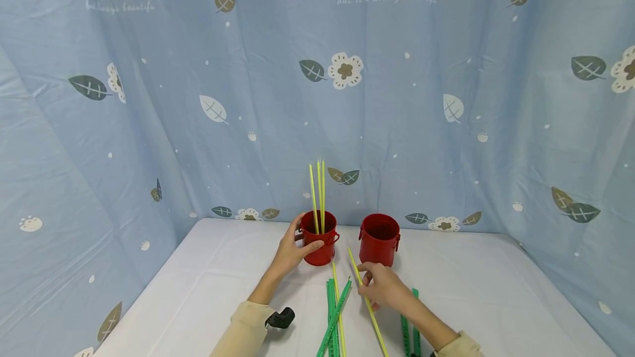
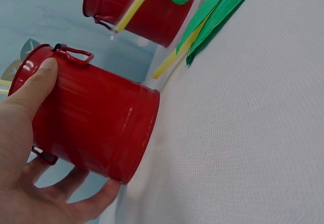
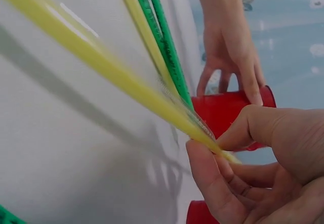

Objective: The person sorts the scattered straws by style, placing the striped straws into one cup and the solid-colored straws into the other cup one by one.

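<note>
My left hand grips a small red bucket with side handles, thumb on one side and fingers on the other. Three thin yellow sticks stand upright in that bucket. Between thumb and fingers, my right hand pinches another long yellow stick, which looks to be in a clear sleeve. It slants above the table, its far end pointing between the two buckets. The second red bucket stands just beyond the right hand, and no sticks show above its rim.
Several green strips lie on the white table between my forearms, with a yellow stick among them. More green strips lie beside the right forearm. A blue patterned curtain hangs behind the table.
</note>
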